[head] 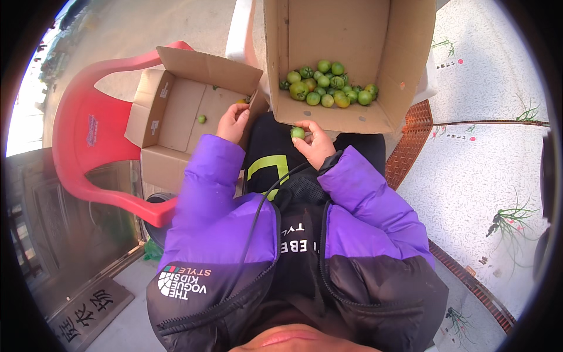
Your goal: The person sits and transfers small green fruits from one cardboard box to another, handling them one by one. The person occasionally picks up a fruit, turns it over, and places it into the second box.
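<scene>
My right hand [316, 144] holds a small green tomato [297, 133] between thumb and fingers, just below the near edge of a tall cardboard box [343, 122]. Inside that box lies a pile of green tomatoes [323, 82], some of them turning yellow. At the right wall of a smaller cardboard box [176, 119] is my left hand [233, 123], its fingertips near a yellowish tomato [241, 101] partly hidden by them; whether they grip anything I cannot tell. One small green tomato [202, 119] rests on the smaller box's floor.
The smaller box stands on a red plastic chair [99, 127]. A white chair [241, 33] is behind the larger box. On the right are patterned white panels [475, 176] with brown woven edging [409, 141]. A dark cable [259, 211] hangs down my front.
</scene>
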A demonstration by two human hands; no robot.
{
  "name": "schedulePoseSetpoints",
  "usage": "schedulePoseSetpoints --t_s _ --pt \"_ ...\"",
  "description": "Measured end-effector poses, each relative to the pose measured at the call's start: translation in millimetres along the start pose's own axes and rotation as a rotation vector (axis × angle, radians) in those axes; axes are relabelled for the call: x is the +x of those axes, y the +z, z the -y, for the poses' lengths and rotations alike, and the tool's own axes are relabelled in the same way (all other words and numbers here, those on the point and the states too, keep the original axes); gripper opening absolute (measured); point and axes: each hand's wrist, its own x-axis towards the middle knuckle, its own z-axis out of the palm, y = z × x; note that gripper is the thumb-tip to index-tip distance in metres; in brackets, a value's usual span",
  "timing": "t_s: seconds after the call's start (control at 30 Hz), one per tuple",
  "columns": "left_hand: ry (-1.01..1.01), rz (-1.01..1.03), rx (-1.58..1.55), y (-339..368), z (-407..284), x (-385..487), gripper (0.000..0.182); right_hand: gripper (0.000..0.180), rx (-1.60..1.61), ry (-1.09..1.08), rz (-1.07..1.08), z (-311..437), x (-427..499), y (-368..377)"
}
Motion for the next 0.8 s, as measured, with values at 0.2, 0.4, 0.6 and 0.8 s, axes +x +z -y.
schedulePoseSetpoints --t_s 0.2,0.4,0.6,0.8 --pt "0.022 -0.205 0.617 -32.5 96.6 67.7 0.042 0.050 -0.263 -0.229 -0.344 9.5 5.9 -8.1" --pt "0.011 -0.106 0.678 -17.4 120.5 85.2 0.049 0.053 -0.890 -0.402 -0.317 18.3 2.8 -10.6" --pt "-0.087 -0.100 0.708 -13.8 108.2 88.1 0.047 0.049 -1.060 -0.502 -0.256 18.3 4.9 -5.9" --pt "-0.050 -0.200 0.508 -20.5 50.4 68.6 0.043 0.046 -1.093 -0.551 -0.228 22.0 -3.5 -5.6"
